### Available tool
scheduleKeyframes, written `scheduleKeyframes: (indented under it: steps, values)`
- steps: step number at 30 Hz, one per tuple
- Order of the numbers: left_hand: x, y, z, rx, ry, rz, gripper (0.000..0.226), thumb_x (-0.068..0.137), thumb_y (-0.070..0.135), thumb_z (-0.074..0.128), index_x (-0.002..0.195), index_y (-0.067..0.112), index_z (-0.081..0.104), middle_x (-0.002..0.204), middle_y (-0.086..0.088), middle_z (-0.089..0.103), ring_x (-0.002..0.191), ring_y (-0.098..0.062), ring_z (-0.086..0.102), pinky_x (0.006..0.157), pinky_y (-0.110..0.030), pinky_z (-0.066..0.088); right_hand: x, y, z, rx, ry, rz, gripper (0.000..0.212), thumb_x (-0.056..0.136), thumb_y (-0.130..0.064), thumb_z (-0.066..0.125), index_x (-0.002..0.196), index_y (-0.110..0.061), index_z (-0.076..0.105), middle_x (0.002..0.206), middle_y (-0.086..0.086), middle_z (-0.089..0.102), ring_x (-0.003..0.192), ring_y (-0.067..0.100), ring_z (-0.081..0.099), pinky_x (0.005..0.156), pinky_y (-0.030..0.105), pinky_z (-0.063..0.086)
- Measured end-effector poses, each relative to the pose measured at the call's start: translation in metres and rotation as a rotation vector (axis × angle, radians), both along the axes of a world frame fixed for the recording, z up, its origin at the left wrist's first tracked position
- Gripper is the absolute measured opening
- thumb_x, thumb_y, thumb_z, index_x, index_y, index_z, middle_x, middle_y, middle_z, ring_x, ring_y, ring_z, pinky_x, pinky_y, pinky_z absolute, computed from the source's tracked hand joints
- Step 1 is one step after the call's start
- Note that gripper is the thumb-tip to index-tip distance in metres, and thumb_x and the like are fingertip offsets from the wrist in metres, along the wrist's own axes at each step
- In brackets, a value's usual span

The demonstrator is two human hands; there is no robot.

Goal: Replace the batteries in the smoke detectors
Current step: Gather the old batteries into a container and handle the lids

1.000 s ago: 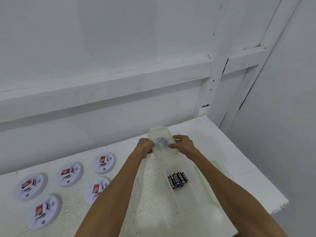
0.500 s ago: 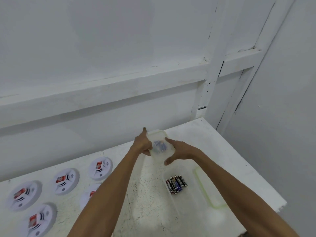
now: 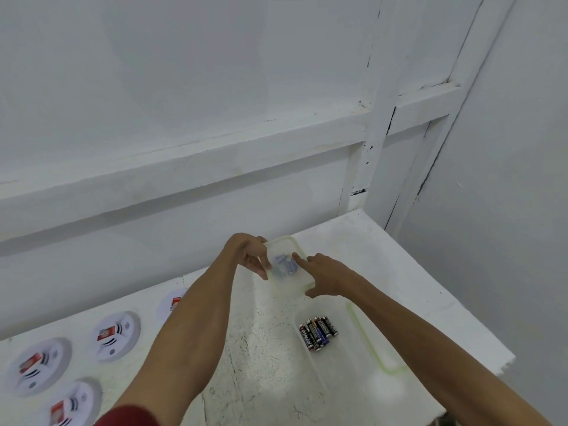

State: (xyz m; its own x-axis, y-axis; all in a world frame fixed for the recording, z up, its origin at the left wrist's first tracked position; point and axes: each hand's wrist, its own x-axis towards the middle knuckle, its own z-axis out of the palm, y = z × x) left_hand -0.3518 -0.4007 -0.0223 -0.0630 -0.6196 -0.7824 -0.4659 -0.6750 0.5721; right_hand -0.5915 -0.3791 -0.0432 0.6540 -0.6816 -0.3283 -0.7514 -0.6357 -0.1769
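A small clear plastic container (image 3: pixel 302 281) with a green-rimmed lid sits at the far middle of the white table (image 3: pixel 399 272); blurred blue batteries (image 3: pixel 284 264) show through it. My left hand (image 3: pixel 249 255) grips its left edge. My right hand (image 3: pixel 322 276) rests on its lid, index finger stretched across, thumb at the near corner. Nearer to me, an open clear container (image 3: pixel 310 364) holds several black batteries (image 3: pixel 318 332). Its lid (image 3: pixel 372 355) lies to the right. White round smoke detectors (image 3: pixel 115 335) with red labels lie at the left.
A white wall with a ledge runs behind the table. The table's right edge (image 3: pixel 479 330) drops off near the corner post. More smoke detectors (image 3: pixel 37 365) lie at the lower left, one partly hidden behind my left forearm.
Both hands have shifted on the small container: earlier they held its sides, now the left grips the left edge and the right lies on top of the lid. The view has swung rightwards.
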Motion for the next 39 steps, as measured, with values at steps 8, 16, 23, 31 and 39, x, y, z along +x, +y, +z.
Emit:
scheduleKeyframes:
  steps: [8,16,23,31,39]
  values:
    - [-0.004,0.006,0.013,-0.083,-0.061,0.002,0.078,0.087,-0.012,0.072,0.153,0.007,0.033,0.117,-0.029,0.070,0.089,-0.033,0.078,0.069,-0.036,0.066,0.006,0.001,0.001,0.013,-0.035,-0.081,0.110,0.082,-0.045,0.076,0.160,-0.026,0.001,0.144,0.012,0.045,0.125,0.029,0.045,0.094,0.040,0.045]
    - [-0.027,0.074,-0.022,-0.303,0.050,0.457,0.076,0.097,0.016,0.071,0.151,-0.001,0.020,0.112,-0.022,0.063,0.072,-0.030,0.073,0.063,-0.039,0.065,-0.009,0.023,0.004,0.150,-0.281,-0.368,0.093,0.085,-0.023,0.074,0.158,-0.016,0.017,0.141,0.015,0.052,0.122,0.031,0.054,0.096,0.035,0.046]
    - [-0.079,0.171,-0.032,-0.096,0.192,0.306,0.059,0.096,0.041,0.072,0.135,0.004,0.048,0.116,-0.017,0.062,0.072,-0.030,0.074,0.067,-0.041,0.065,-0.089,0.054,-0.006,-0.006,-0.041,-0.800,0.062,0.093,-0.044,0.057,0.142,-0.009,0.040,0.141,0.016,0.043,0.132,0.038,0.037,0.100,0.042,0.043]
    - [-0.111,0.206,-0.032,-0.142,0.330,0.237,0.027,0.104,0.016,0.061,0.122,0.001,0.047,0.081,-0.019,0.068,0.076,-0.037,0.076,0.066,-0.038,0.064,-0.142,0.091,-0.013,0.098,0.035,-1.137,0.094,0.067,-0.067,0.078,0.134,-0.011,0.042,0.135,0.014,0.044,0.129,0.035,0.041,0.095,0.046,0.041]
    - [-0.117,0.207,-0.034,-0.127,0.336,0.257,0.034,0.105,0.022,0.060,0.128,0.002,0.046,0.084,-0.021,0.068,0.080,-0.039,0.077,0.081,-0.048,0.065,-0.127,0.087,0.036,-0.027,-0.125,-0.920,0.031,0.087,-0.027,0.066,0.109,-0.008,0.055,0.112,0.014,0.062,0.084,0.027,0.053,0.059,0.029,0.039]
